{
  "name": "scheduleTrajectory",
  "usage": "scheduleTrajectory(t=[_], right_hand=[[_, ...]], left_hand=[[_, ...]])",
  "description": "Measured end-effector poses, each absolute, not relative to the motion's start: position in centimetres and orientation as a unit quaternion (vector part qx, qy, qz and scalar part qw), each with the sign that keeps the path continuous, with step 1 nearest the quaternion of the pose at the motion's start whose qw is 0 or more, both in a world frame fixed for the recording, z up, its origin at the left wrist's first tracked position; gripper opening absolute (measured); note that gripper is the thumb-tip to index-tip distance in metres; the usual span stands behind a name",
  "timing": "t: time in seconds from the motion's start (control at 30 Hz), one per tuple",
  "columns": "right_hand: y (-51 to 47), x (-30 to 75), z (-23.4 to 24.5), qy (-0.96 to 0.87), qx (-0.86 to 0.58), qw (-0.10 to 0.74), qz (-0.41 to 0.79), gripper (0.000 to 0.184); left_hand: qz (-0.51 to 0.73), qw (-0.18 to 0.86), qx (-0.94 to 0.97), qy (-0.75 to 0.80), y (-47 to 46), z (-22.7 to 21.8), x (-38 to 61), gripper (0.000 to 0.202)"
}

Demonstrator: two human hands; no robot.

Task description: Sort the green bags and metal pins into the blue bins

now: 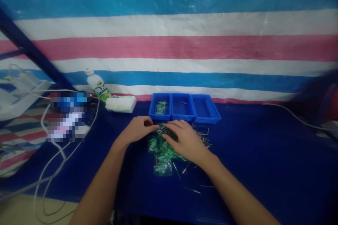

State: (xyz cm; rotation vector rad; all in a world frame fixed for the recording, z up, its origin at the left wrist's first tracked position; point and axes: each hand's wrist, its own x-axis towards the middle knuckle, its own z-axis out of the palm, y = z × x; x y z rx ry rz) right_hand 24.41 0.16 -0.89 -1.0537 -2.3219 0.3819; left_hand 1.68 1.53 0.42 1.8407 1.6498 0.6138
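Note:
My left hand point(137, 129) rests on the blue table top with its fingers curled together at the left edge of a pile of small metal pins and green plastic bags point(161, 154). What the fingers pinch is too small to name. My right hand point(185, 140) lies palm down on the pile, fingers stretched toward the left hand. Loose metal pins point(203, 137) lie scattered to the right of it and in front. Three small blue bins point(183, 107) stand in a row just behind the hands; the left one holds green bags.
A plastic bottle with a green label point(98, 86) and a white tissue pack point(121, 104) stand at the back left. White cables point(52, 168) trail over the left side. A striped tarp point(185, 42) hangs behind the table. Another cable point(295, 116) runs at right.

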Motion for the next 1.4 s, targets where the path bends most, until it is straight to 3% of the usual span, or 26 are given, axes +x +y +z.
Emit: scheduleTrajectory(t=[0.13, 0.37, 1.03, 1.4], right_hand=[[-0.1, 24.3, -1.7, -0.892, -0.386, 0.228, 0.065, 0.035], [-0.2, 24.0, -1.9, -0.894, -0.388, 0.217, 0.044, 0.035], [-0.6, 22.5, -2.6, -0.899, -0.376, 0.221, 0.042, 0.036], [-0.6, 22.5, -2.8, -0.894, -0.387, 0.221, 0.049, 0.032]], left_hand=[[0.165, 0.265, 0.723, 0.616, 1.6, 0.0, 2.4, 0.028], [0.124, 0.178, 0.698, 0.683, 1.8, -0.5, 2.7, 0.025], [0.068, 0.163, 0.717, 0.675, 0.6, -1.0, 4.0, 0.033], [0.183, 0.214, 0.723, 0.631, 1.2, -2.4, 4.6, 0.024]])
